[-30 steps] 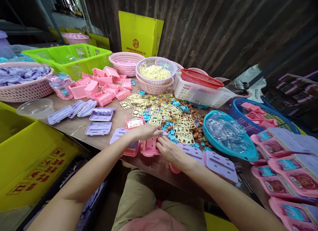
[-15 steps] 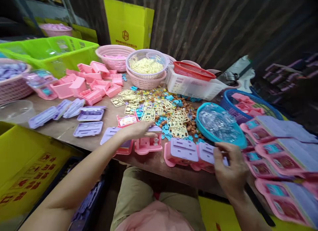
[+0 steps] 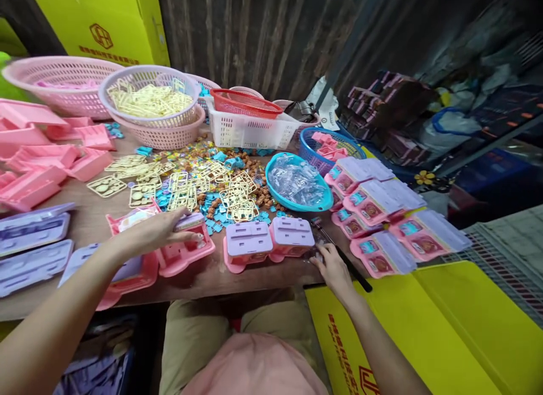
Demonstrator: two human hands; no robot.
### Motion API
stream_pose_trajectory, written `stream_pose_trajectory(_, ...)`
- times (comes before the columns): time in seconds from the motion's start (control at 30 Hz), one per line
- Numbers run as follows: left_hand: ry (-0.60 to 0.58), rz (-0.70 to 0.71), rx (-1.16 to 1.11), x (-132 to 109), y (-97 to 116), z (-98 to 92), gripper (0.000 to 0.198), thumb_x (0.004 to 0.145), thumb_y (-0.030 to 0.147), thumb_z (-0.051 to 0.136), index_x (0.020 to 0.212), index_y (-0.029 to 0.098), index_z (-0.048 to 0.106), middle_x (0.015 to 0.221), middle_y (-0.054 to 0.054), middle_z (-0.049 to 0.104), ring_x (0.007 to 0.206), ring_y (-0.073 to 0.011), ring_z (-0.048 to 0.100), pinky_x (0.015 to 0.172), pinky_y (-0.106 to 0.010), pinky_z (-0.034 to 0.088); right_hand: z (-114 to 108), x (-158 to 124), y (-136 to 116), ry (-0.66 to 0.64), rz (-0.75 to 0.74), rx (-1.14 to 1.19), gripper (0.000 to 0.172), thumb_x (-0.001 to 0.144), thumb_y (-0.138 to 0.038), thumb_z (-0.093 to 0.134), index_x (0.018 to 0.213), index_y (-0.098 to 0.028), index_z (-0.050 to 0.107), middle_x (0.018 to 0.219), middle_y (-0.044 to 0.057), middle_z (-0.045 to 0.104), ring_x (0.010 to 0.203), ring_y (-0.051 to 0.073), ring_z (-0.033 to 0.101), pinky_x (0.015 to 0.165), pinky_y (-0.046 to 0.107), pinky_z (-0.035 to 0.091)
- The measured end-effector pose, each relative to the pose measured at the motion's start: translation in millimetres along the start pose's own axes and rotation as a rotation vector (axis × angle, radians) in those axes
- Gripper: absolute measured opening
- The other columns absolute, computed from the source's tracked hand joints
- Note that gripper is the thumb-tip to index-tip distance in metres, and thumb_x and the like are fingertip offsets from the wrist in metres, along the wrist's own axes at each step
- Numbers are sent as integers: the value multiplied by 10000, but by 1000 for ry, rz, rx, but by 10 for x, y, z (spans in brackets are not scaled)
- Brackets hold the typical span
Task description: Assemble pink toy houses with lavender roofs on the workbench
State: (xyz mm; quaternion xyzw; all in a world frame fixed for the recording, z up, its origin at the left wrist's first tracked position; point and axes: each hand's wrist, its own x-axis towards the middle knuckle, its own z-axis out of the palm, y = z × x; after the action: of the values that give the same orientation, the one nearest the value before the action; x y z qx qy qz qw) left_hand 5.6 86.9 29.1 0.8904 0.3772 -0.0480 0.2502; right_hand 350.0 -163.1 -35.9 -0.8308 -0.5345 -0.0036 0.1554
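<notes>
My left hand lies over a pink plastic toy case with a purple top, thumb and fingers closed around its upper edge. Left of it, partly under my forearm, is another pink case with a purple lid. My right hand is low at the table's front edge, fingers curled on a small clear plastic piece. Just beside that hand lies a hammer with a black handle. Two pink cases with purple lids stand side by side between my hands.
Finished-looking cases are stacked at right, near a teal basin of clear parts. Cream frames and blue and brown pieces cover the middle. Pink shells and purple lids lie left. A yellow carton stands front right.
The view has swung to the right. My right hand has left the rightmost purple-lidded case and come down to the table beside the hammer. My left hand stays on the same pink case.
</notes>
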Motion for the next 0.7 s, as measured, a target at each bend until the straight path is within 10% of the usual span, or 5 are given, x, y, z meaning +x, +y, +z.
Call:
stream_pose_trajectory(0.27,6,103,-53,-70,29,-21,584,849,619,302,1240,209,441,1282,-96,533,1123,-242,522,942,-333,375,-396,106,48,-228,11,320,243,738,-367,534,602,-236,381,532,-44,442,464,140,473,444,261,401)
stream_pose_trajectory(0.47,-67,191,-99,-76,34,-27,574,889,581,267,1284,209,453,1352,-62,483,1182,-216,488,979,-298,348,-475,-15,-1053,-495,65,904,217,841,-434,451,884,-227,399,543,-80,479,395,94,476,351,191,397)
stream_pose_trajectory(0.7,-89,245,-125,-197,123,-3,518,912,519,301,1262,183,480,1290,-84,542,1130,-208,535,918,-270,382,260,-8,-2202,50,-304,681,331,895,-250,347,1197,-159,446,821,69,685,671,177,670,588,267,519)
